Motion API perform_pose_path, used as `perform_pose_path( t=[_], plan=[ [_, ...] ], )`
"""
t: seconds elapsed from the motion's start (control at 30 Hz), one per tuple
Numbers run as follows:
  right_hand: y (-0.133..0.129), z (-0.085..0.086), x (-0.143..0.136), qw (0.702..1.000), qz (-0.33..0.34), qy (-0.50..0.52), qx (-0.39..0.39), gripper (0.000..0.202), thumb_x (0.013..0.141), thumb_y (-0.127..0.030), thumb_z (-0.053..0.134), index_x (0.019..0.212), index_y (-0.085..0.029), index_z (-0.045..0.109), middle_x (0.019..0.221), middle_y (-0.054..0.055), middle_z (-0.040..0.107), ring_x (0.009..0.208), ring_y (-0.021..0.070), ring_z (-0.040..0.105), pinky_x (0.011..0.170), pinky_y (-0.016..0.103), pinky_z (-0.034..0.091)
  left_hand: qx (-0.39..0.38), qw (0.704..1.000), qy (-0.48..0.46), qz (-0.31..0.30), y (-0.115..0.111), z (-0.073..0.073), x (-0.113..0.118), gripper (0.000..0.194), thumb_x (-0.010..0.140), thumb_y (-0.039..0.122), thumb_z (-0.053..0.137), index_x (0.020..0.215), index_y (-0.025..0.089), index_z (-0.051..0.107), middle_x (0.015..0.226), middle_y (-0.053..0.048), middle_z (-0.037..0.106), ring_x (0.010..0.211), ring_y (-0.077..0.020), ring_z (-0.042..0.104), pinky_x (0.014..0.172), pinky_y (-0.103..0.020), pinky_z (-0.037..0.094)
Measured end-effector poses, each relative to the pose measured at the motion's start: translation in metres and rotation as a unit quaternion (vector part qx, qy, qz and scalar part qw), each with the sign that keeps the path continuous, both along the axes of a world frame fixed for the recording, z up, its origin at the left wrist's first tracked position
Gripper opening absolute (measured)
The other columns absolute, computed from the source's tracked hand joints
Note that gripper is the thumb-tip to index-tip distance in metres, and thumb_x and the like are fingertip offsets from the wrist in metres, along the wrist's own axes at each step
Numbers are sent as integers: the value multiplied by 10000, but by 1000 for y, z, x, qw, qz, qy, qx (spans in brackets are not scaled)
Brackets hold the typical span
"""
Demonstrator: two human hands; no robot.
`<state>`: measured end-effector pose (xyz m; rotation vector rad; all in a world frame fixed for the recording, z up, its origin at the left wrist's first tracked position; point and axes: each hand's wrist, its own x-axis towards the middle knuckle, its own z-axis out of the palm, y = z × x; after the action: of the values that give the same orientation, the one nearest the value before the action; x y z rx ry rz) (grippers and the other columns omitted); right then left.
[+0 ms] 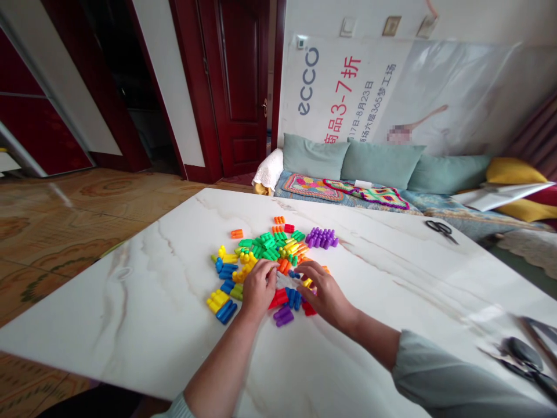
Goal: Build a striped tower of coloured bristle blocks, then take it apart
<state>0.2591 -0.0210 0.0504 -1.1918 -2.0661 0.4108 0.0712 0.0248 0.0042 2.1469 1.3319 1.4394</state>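
Note:
My left hand (pixel 259 285) is at the near left of a heap of coloured plastic toy pieces, its fingers curled together. Whatever is in those fingers, if anything, is hidden. Across from it, my right hand (pixel 324 293) arches over the pieces with thumb and fingers apart. A small blue piece (pixel 294 274) lies by its fingertips, and a yellow piece (pixel 308 283) shows under the palm. Between both hands is a greyish, see-through patch (pixel 287 281) that I cannot make out. Closer to me are red pieces (pixel 278 298), blue pieces (pixel 294 299) and purple pieces (pixel 284 316).
Green pieces (pixel 265 246) and a purple cluster (pixel 322 237) lie farther back on the white marbled table (pixel 165 290). Black scissors (pixel 440 229) rest near the far right edge. Another dark-handled tool (pixel 524 357) lies at right. A sofa with green cushions (pixel 383 165) stands behind.

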Motion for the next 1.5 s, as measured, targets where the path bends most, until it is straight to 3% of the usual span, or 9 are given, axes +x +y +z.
perform_pose_path(
  t=[0.37, 0.53, 0.7, 0.8, 1.0, 1.13, 1.23, 1.33, 1.5],
  plan=[
    [34, 5, -44, 971, -73, -201, -104, 275, 738, -223, 713, 1001, -190, 642, 979, 70, 681, 890, 209, 635, 764, 292, 465, -5, 1000, -7, 5, -2, 4, -1, 205, 926, 209, 436, 977, 196, 634, 922, -65, 663, 869, -178, 622, 773, -303, 501],
    [38, 2, -45, 975, -74, -188, -98, 294, 707, -223, 733, 988, -209, 646, 950, 48, 665, 862, 188, 618, 700, 259, 441, 2, 1000, -5, 11, -1, 5, -1, 226, 937, 241, 418, 974, 195, 636, 922, -67, 664, 883, -182, 626, 788, -302, 503],
    [34, -5, -41, 986, -67, -137, -61, 49, 763, -171, 619, 802, -192, 640, 820, 26, 623, 751, 142, 577, 658, 232, 421, 8, 1000, -1, 9, -2, 6, -1, 220, 933, 245, 424, 963, 201, 637, 916, -63, 669, 876, -182, 632, 783, -297, 499],
    [30, -9, -38, 994, -63, -65, -57, 71, 751, -137, 589, 800, -180, 619, 769, 15, 609, 705, 132, 559, 653, 233, 434, 10, 1000, 0, 6, -2, 6, -2, 216, 931, 246, 428, 961, 199, 636, 920, -63, 668, 889, -184, 627, 801, -299, 493],
    [22, -7, -16, 993, -78, 93, -2, 250, 812, -170, 509, 1055, -188, 565, 1010, 57, 598, 737, 122, 597, 690, 262, 494, 11, 1000, -13, 16, -1, 4, -3, 225, 935, 245, 421, 974, 190, 636, 928, -66, 664, 876, -175, 623, 757, -280, 495],
    [22, -12, 27, 986, -157, 18, 46, 209, 859, -247, 483, 1037, -195, 579, 1033, 79, 602, 809, 167, 607, 741, 318, 506, 11, 999, -20, 29, -1, 1, -2, 207, 926, 232, 440, 971, 198, 639, 946, -62, 671, 894, -175, 627, 763, -279, 500],
    [26, -24, 58, 974, -206, -74, 65, 246, 867, -308, 489, 1042, -187, 612, 1122, 114, 613, 1040, 259, 570, 914, 435, 464, 10, 999, -20, 37, 0, -1, -2, 194, 917, 211, 453, 966, 197, 640, 945, -59, 675, 898, -176, 628, 770, -284, 501],
    [28, -39, 69, 974, -202, -104, 18, 431, 898, -425, 445, 1217, -160, 560, 1334, 151, 522, 1242, 292, 468, 1044, 483, 383, 9, 999, -15, 38, 0, 0, -1, 194, 913, 194, 455, 964, 195, 642, 940, -58, 676, 894, -179, 627, 770, -288, 501],
    [13, -47, 47, 980, -168, -70, -82, 637, 920, -554, 347, 1389, -127, 406, 1426, 174, 438, 1337, 293, 386, 1121, 488, 302, 13, 999, -16, 40, 0, 1, -2, 195, 903, 175, 456, 949, 190, 645, 933, -61, 674, 889, -182, 625, 765, -289, 501]
  ],
)
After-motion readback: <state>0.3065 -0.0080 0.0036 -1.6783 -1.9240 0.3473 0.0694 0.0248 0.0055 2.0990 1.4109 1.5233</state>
